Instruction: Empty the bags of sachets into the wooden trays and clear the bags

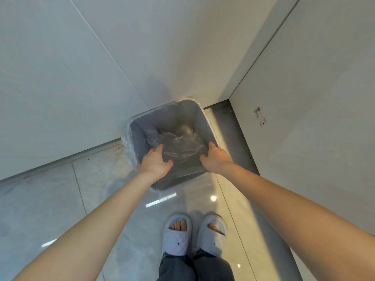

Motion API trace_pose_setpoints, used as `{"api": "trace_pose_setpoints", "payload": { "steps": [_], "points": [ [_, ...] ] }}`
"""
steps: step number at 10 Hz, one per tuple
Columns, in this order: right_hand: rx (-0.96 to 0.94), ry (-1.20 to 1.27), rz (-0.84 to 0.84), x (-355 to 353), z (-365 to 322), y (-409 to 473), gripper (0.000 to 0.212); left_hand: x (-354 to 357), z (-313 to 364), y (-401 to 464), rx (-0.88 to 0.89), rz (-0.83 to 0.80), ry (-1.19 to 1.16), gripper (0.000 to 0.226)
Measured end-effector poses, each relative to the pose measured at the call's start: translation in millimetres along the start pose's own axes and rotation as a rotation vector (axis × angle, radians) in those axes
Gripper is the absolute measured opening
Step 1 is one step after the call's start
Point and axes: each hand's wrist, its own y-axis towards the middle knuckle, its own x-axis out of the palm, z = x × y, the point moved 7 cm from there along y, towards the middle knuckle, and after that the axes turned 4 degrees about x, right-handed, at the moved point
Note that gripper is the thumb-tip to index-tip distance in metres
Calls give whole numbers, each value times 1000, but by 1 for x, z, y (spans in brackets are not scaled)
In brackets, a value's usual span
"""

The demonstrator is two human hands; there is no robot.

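Observation:
Crumpled clear plastic bags [180,147] lie in the mouth of a grey waste bin [162,118] lined with a clear liner. My left hand [156,162] is at the bags' left edge, thumb spread and fingertips touching the plastic. On the right edge my right hand [215,157] rests the same way, fingers bent over the plastic. Neither hand plainly grips the bags. No sachets or wooden trays are in view.
The bin stands on a glossy tiled floor [60,199] in a corner, between a pale wall [60,67] and white cabinet panels [304,98]. My feet in light blue slippers [194,234] stand just in front of the bin.

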Motion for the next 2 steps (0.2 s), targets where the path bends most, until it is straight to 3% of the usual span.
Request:
{"api": "trace_pose_setpoints", "payload": {
  "steps": [2],
  "points": [
    [-63,-215,93,-33,-4,-82,61,-33,40,-70,108,-26,313,67]
  ]
}}
